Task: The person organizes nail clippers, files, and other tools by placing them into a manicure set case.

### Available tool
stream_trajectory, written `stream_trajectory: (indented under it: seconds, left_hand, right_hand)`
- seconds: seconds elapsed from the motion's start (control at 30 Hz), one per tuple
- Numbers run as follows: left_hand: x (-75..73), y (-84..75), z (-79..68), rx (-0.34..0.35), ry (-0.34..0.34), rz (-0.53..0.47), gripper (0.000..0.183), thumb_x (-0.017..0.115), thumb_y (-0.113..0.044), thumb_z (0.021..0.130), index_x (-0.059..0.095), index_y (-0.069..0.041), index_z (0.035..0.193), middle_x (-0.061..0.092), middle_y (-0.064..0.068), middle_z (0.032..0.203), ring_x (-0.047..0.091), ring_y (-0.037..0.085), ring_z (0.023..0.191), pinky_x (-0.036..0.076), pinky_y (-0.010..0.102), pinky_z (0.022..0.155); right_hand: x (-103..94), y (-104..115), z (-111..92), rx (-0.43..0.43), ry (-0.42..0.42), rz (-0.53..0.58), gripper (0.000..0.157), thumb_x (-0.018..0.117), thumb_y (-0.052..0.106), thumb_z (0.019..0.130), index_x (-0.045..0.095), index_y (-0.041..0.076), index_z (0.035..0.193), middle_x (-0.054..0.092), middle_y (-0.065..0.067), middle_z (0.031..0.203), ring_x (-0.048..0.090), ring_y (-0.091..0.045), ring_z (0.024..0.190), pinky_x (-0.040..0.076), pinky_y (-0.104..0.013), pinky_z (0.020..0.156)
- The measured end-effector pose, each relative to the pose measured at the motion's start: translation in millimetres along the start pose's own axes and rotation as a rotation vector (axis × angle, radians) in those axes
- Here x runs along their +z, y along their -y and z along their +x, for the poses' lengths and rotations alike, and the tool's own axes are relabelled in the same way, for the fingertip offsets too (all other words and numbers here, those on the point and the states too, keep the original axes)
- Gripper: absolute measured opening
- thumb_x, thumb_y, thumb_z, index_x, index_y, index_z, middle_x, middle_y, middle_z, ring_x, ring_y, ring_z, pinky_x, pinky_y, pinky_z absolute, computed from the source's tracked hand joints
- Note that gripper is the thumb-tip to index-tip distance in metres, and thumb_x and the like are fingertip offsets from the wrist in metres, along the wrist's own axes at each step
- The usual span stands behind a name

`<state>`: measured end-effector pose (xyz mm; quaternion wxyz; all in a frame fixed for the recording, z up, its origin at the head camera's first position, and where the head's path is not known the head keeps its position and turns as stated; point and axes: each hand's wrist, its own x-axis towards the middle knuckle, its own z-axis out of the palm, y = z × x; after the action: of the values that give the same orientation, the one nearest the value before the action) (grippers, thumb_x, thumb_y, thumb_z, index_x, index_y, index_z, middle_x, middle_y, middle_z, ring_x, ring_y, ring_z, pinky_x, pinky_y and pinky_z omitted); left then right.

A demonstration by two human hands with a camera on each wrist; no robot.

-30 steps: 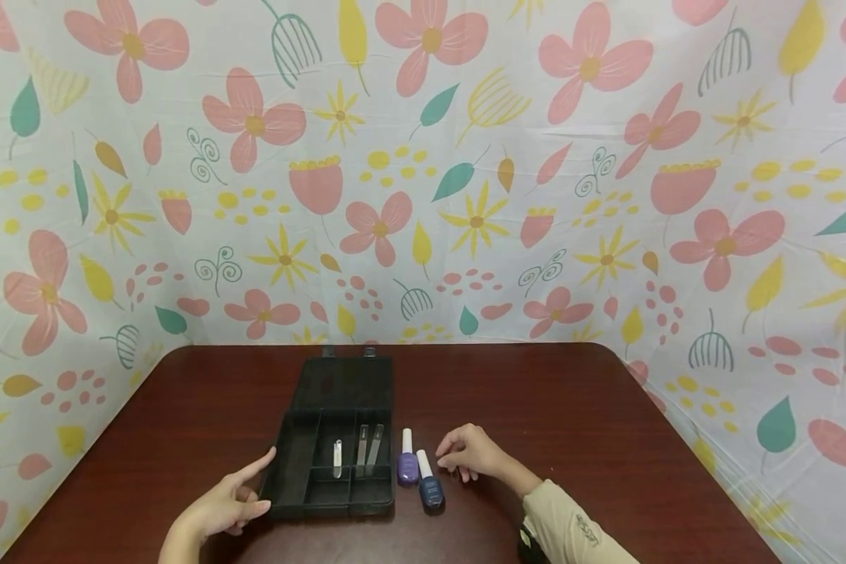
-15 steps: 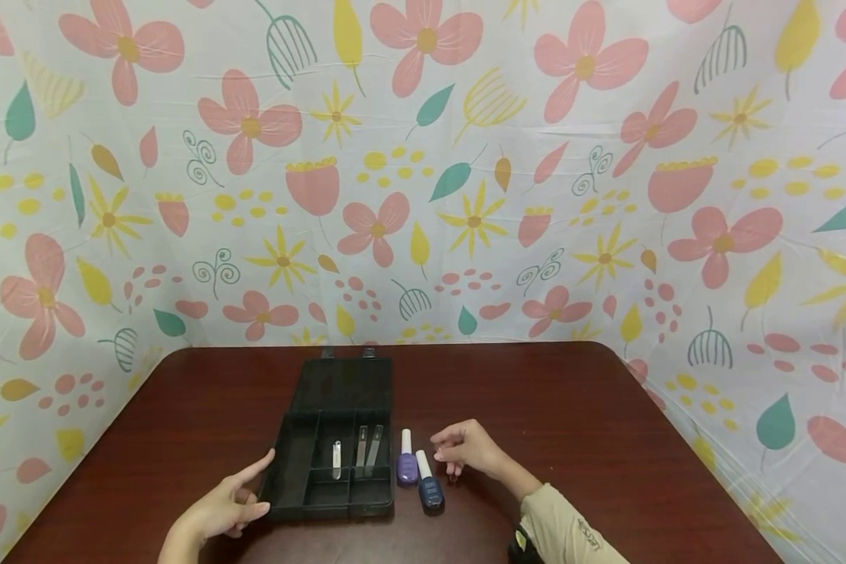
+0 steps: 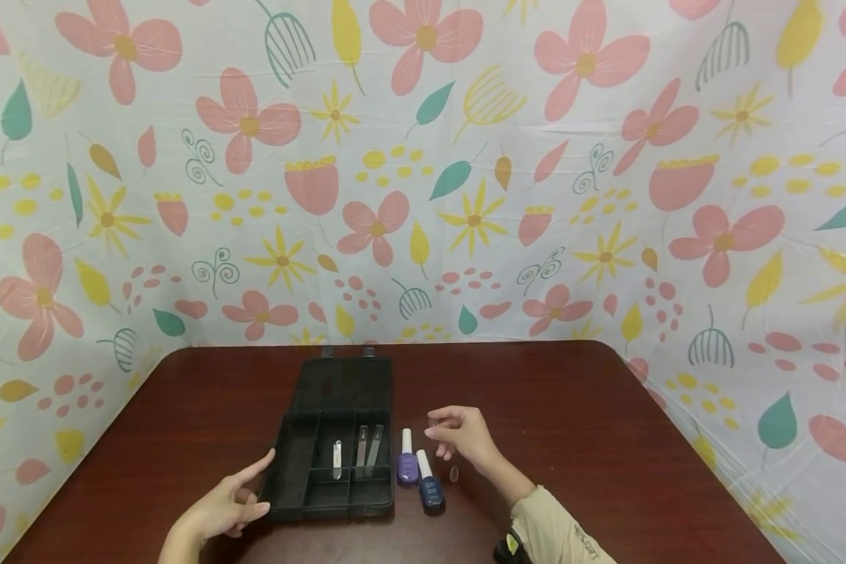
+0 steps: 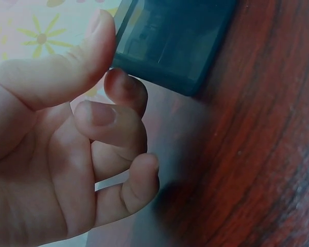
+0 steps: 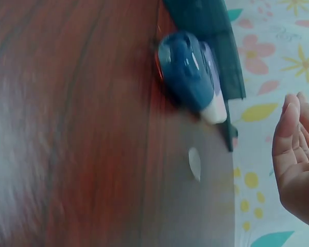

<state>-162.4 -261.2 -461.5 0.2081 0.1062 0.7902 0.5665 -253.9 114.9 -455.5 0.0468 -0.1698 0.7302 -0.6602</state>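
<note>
My left hand (image 3: 220, 500) holds the black compartment box (image 3: 289, 462) at its near left corner, index finger along the side and thumb at the front. In the left wrist view the thumb touches the box's corner (image 4: 165, 62). My right hand (image 3: 465, 435) is raised just right of the box, thumb and index fingertips together on what looks like a faint, small clear piece (image 3: 433, 426). A small clear oval piece, like a false nail (image 3: 454, 473), lies on the table below that hand. Purple (image 3: 407, 468) and dark blue (image 3: 431, 493) nail polish bottles lie beside the box.
Inside the box are a nail clipper (image 3: 337, 460) and two narrow flat strips, one brownish (image 3: 362, 446) and one grey (image 3: 375, 445). The box lid (image 3: 341, 384) lies folded back. A flowered cloth (image 3: 423, 172) hangs behind the dark wooden table (image 3: 536, 392).
My right hand has risen and moved slightly left, away from the tabletop. The clear oval piece has come into sight beneath it. The left hand and box stay still.
</note>
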Motion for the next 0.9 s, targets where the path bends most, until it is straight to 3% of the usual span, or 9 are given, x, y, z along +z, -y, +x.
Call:
stream_trajectory:
  seconds: [0.43, 0.67, 0.9]
  left_hand:
    - [-0.4, -2.6, -1.2, -0.008, -0.003, 0.009, 0.081, 0.06, -0.017, 0.086, 0.004, 0.0, 0.141, 0.037, -0.002, 0.056, 0.034, 0.009, 0.047, 0.033, 0.026, 0.047]
    - [-1.4, -2.4, -2.5, -0.003, 0.0, -0.02, 0.081, 0.061, -0.016, 0.085, 0.004, 0.0, 0.141, 0.036, -0.002, 0.056, 0.031, 0.009, 0.046, 0.031, 0.025, 0.046]
    - [-1.2, -0.5, -0.4, -0.007, -0.014, -0.033, 0.08, 0.061, -0.014, 0.085, 0.006, -0.001, 0.142, 0.035, -0.002, 0.056, 0.03, 0.009, 0.045, 0.031, 0.025, 0.045]
  right_hand:
    - [32.0, 9, 2, 0.002, 0.069, 0.098, 0.033, 0.062, -0.008, 0.078, 0.054, -0.017, 0.109, 0.062, -0.025, 0.081, 0.057, -0.01, 0.049, 0.047, -0.024, 0.047]
    - [56.2, 14, 4, -0.02, 0.156, 0.158, 0.035, 0.061, -0.01, 0.078, 0.05, -0.021, 0.11, 0.062, -0.027, 0.083, 0.057, -0.008, 0.048, 0.046, -0.021, 0.047]
    - [83.1, 17, 6, -0.043, 0.232, 0.138, 0.034, 0.063, -0.009, 0.077, 0.054, -0.017, 0.109, 0.061, -0.028, 0.081, 0.055, -0.008, 0.047, 0.044, -0.02, 0.044]
